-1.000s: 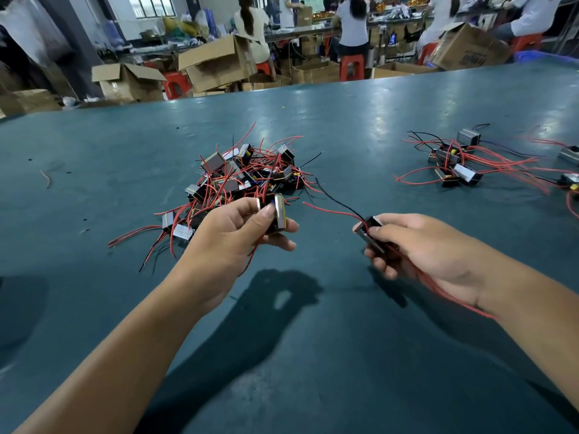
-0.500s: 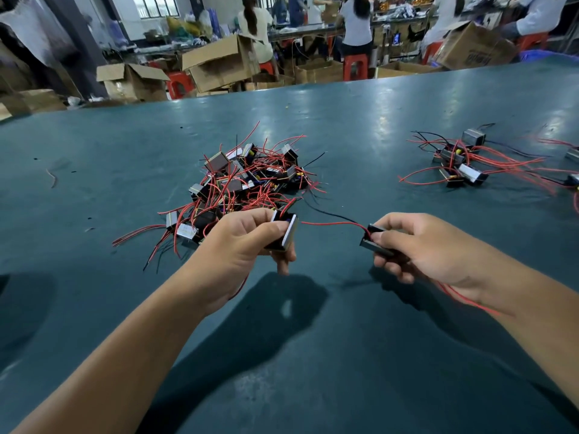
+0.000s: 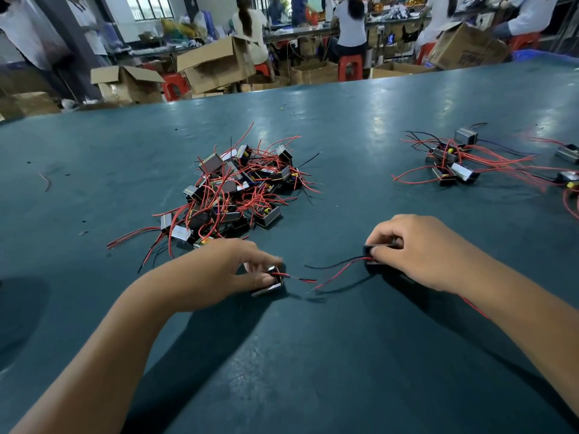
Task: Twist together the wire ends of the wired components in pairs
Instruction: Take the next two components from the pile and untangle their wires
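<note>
My left hand [image 3: 219,270] grips a small boxy wired component [image 3: 271,285] and sets it down on the teal table [image 3: 313,371]; its short red and black wires [image 3: 300,279] point right. My right hand [image 3: 419,249] holds a second black component [image 3: 376,249] against the table, mostly hidden under my fingers. From that one, red and black wires [image 3: 338,270] trail left toward the other component's wires. The two sets of wire ends lie close together but apart.
A pile of several loose wired components [image 3: 238,189] with red wires lies beyond my left hand. A second group of components [image 3: 451,164] sits at the right, with more by the right edge [image 3: 567,151]. Cardboard boxes [image 3: 216,64] and seated people lie past the table's far edge.
Both hands have dropped from above the table down onto it, each still holding its component. The wires now lie between the two hands on the table.
</note>
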A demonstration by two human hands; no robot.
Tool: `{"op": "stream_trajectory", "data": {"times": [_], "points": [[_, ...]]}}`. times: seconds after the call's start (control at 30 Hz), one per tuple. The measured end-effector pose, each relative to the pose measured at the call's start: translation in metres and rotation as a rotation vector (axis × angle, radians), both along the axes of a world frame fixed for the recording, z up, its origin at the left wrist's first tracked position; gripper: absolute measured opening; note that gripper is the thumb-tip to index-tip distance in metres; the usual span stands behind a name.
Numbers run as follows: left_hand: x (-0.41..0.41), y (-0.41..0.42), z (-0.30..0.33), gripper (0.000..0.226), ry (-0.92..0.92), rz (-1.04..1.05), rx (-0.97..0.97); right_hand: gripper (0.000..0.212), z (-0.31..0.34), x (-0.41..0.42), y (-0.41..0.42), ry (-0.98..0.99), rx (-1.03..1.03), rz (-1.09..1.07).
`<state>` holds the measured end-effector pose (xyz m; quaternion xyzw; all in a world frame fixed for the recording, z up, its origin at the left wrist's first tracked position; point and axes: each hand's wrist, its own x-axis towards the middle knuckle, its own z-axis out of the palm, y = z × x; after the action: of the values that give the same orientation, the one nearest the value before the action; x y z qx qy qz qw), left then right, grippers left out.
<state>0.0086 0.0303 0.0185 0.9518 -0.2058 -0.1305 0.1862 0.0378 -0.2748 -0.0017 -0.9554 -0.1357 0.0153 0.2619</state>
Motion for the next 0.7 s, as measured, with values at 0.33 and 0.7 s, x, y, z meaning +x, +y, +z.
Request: {"op": "stream_trajectory", "data": {"times": [0.33,0.7], "points": [[0.003,-0.002,0.003,0.022,-0.522,-0.017,-0.052,0.024,0.016,-0.004,-0.006,-0.169,-0.055,0.070],[0.003,-0.016,-0.007,0.006,-0.388,-0.097,-0.176,0.013,0.009,0.007,-0.008,-0.262,-0.138,0.117]]}}
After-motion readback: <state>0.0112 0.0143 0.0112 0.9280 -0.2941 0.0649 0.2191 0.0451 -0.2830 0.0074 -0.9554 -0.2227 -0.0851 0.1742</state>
